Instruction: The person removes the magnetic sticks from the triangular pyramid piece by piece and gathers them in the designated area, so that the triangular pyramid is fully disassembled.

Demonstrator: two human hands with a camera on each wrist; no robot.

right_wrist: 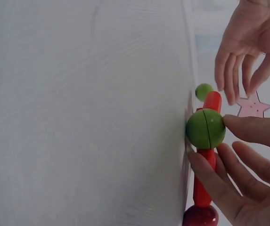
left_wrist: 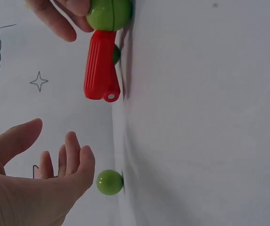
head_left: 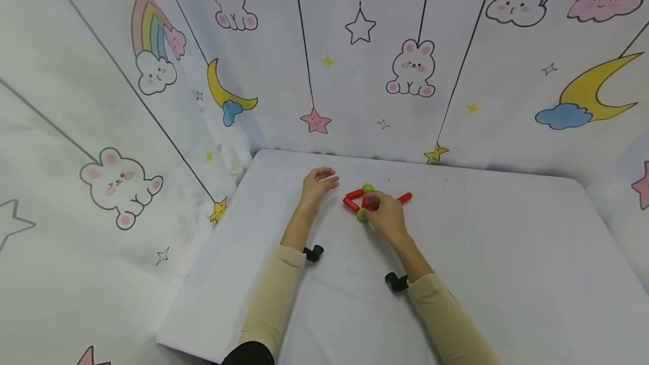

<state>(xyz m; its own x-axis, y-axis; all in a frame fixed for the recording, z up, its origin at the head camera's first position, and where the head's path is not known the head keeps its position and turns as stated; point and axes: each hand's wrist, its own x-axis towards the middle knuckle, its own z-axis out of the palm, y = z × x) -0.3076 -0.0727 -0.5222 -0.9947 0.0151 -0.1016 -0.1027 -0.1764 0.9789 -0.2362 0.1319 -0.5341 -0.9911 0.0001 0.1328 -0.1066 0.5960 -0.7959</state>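
At the far left, a white cloth wall (head_left: 61,100) printed with rabbits, rainbows, moons and stars meets the left edge of a white table (head_left: 507,252). Next comes a beige left sleeve (head_left: 276,297), with a black wrist device (head_left: 314,253) beyond its cuff. The left hand (head_left: 315,186) hovers with its fingers loosely spread and nothing in its grasp, just left of a cluster of red sticks and green balls on the far part of the table. In that cluster, the left near red stick (head_left: 350,205) and left far red stick (head_left: 355,194) come close together at the left. The far green ball (head_left: 367,187) sits at the far side, and the near green ball (head_left: 362,216) at the near side. The right hand (head_left: 386,216) pinches the near green ball between thumb and fingers, covering part of the cluster. The right wrist view also shows a dark red ball (right_wrist: 200,216) near that hand. Another red stick (head_left: 404,198) pokes out to its right, pointing far and right.
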